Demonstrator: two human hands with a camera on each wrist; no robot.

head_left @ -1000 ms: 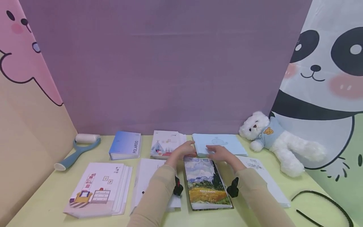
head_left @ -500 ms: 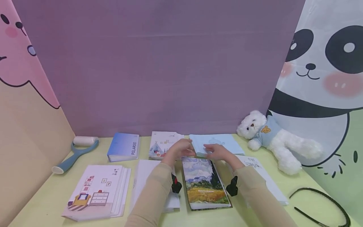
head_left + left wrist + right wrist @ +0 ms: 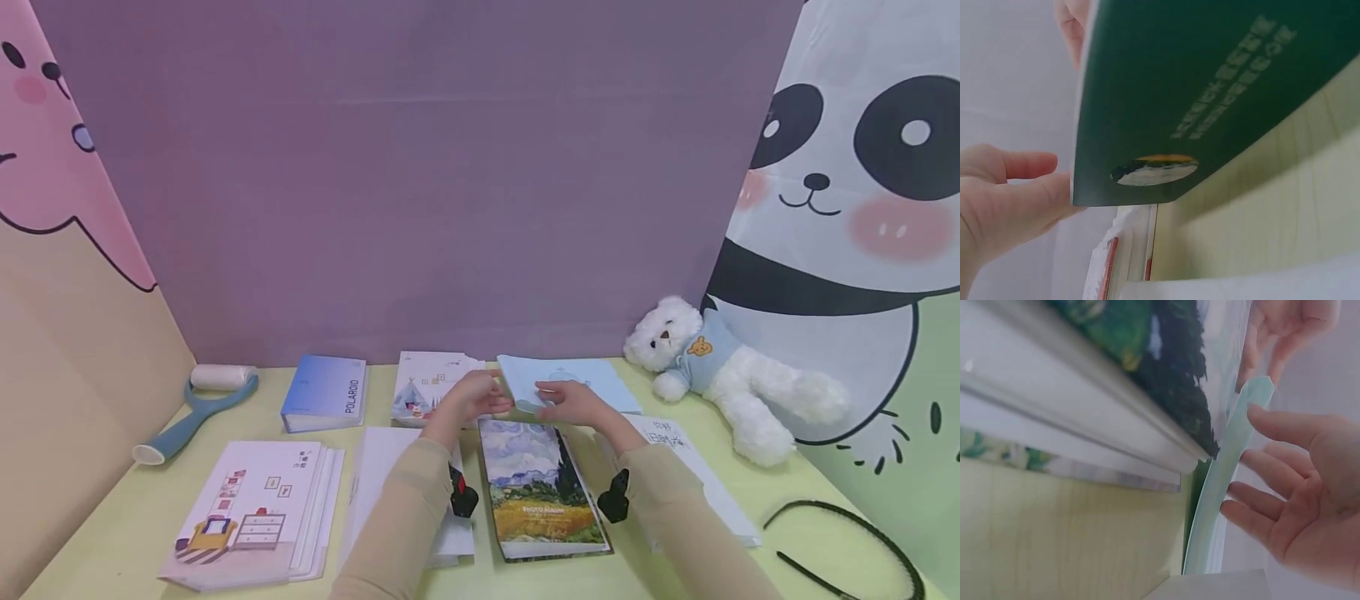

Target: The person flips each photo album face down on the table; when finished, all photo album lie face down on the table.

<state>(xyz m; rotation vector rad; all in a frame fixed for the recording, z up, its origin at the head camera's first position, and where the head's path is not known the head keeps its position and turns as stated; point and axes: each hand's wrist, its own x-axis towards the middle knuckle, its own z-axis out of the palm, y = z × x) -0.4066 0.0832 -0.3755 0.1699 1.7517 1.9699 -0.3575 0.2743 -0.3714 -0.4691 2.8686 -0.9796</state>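
Observation:
My left hand (image 3: 476, 396) is at the left end of a pale blue photo album (image 3: 603, 387) with a faint drawing on its cover. In the right wrist view, fingers of my left hand (image 3: 1291, 322) lie on both sides of that album's end, and they seem to pinch it. My right hand (image 3: 576, 402) rests loosely on the album's near edge, its fingertips touching the pale blue spine (image 3: 1213, 500). Before both hands lies a landscape-covered photo album (image 3: 525, 475). Its dark green back (image 3: 1210, 94) hides part of the left wrist view.
A blue album (image 3: 322, 392), tent-picture album (image 3: 412, 383) and armchair-picture album (image 3: 247, 492) stand leftward. White albums lie under both forearms. A lint roller (image 3: 198, 412) is at far left, a teddy bear (image 3: 720, 358) at right, a black headband (image 3: 862, 521) at front right.
The pale blue album's near left corner has risen slightly, and its left end now looks curved. My hands have stayed nearly in place; the head view has shifted a little.

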